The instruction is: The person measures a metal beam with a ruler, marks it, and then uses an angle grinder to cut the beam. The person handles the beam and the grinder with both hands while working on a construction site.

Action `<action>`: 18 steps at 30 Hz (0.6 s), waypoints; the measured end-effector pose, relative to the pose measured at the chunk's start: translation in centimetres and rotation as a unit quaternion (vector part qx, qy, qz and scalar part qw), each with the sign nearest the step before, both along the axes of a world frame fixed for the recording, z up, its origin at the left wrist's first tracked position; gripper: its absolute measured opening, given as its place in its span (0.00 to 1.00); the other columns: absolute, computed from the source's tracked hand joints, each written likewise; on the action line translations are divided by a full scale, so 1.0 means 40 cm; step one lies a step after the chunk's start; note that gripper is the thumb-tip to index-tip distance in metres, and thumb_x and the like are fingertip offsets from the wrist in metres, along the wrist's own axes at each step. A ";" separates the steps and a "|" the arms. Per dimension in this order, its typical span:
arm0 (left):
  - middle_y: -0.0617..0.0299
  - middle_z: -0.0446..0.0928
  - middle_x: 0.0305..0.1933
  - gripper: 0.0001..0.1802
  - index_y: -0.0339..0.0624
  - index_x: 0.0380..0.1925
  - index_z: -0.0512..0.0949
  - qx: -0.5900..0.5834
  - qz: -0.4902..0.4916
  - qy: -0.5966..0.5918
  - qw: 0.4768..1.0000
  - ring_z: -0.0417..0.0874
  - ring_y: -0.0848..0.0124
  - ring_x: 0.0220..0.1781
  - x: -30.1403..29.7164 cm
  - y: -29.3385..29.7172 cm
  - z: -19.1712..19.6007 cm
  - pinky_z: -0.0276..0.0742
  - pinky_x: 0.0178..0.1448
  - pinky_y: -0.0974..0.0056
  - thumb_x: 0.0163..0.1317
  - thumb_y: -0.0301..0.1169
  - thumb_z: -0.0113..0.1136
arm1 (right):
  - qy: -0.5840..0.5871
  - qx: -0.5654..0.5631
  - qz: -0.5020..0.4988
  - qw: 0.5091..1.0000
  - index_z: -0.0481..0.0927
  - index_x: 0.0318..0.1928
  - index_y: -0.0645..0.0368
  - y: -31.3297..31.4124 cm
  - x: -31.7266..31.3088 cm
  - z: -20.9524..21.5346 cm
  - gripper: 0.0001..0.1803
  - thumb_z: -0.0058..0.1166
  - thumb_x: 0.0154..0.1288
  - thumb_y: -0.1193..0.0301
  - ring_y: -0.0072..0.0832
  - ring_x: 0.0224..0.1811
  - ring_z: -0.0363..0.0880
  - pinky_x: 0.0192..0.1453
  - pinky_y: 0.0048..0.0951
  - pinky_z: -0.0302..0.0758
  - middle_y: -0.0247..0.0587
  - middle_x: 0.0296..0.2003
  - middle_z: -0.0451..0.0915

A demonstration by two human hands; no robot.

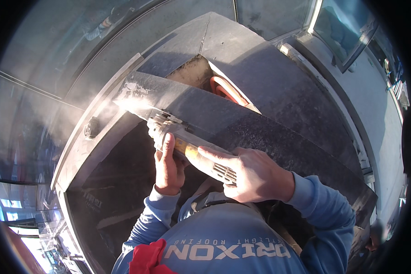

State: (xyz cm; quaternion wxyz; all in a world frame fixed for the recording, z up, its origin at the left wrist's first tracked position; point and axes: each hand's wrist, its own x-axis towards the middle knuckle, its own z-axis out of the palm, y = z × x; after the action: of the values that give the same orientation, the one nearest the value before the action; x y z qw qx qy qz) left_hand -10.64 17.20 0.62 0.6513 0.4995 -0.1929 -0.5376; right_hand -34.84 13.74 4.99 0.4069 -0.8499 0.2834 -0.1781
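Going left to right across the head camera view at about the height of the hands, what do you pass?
Round metal fitting on the grey ledge → left hand by the grinder's head → angle grinder body → right hand gripping its rear → blue sleeve → dark stone slab edge.

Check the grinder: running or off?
Running, most likely: a plume of dust sprays from the head of the grinder where it meets the dark slab. Left hand and right hand both hold it.

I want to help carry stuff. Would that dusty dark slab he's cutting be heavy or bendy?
The dark slab is probably heavy and stiff: it looks like thick speckled stone. It's likely slippery too, given the dust near the grinder held by both hands.
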 end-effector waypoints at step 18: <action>0.63 0.81 0.59 0.22 0.51 0.67 0.72 -0.018 -0.050 0.029 0.998 0.85 0.65 0.60 0.025 -0.003 -0.013 0.83 0.65 0.55 0.81 0.47 0.55 | -0.013 0.030 -0.015 0.999 0.84 0.53 0.71 -0.001 0.010 0.047 0.27 0.62 0.52 0.71 0.59 0.35 0.86 0.43 0.50 0.84 0.65 0.31 0.84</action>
State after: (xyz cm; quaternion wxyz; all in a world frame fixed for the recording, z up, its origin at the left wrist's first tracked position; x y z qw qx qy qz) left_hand -9.65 17.10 0.10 0.6377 0.4614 -0.2087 -0.5805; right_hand -34.46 13.70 6.85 0.4335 -0.8305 0.2959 -0.1867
